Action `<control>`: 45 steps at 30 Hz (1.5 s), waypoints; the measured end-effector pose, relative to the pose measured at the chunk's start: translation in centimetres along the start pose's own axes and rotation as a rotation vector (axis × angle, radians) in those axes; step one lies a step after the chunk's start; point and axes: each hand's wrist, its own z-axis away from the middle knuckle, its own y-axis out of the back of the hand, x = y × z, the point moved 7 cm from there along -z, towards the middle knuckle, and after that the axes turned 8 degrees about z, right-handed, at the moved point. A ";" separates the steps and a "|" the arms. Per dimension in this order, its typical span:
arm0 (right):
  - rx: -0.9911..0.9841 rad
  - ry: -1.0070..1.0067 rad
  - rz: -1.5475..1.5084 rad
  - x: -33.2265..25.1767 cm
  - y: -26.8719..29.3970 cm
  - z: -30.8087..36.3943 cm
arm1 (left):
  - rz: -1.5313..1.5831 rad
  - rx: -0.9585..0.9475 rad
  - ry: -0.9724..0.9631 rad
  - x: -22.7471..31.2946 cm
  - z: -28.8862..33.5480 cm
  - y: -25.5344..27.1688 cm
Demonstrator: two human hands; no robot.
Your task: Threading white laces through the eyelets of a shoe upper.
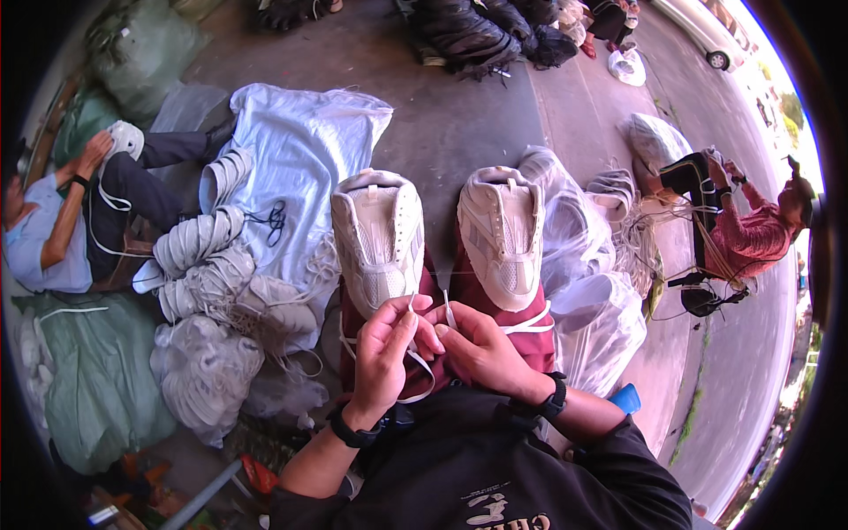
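Head view. The left shoe (375,231), pale and toe toward the wearer, rests on a knee in dark red trousers (539,349); the right shoe (502,230) lies beside it, a gap between them. Just below the left shoe, the left hand (389,344), fingers curled, pinches a white shoelace (432,380) between thumb and fingertips. The right hand (486,346), below and right of the left shoe, is likewise nearly closed, its thumb and forefinger gripping a lace tip (449,311). The lace loops beneath the left hand. Left of the left shoe: stacked shoes (199,238), a white sheet (300,141) and a seated person (62,221).
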 end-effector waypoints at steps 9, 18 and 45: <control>0.012 -0.131 -0.285 1.0 -0.1 0.4 | 0.009 0.026 -0.081 0.8 0.2 0.2; -0.052 -0.098 -0.147 1.6 -1.9 0.2 | 0.086 0.047 -0.164 1.5 0.3 0.8; -0.158 -0.236 -0.178 2.3 -2.1 0.7 | 0.194 0.200 -0.120 2.0 0.4 3.0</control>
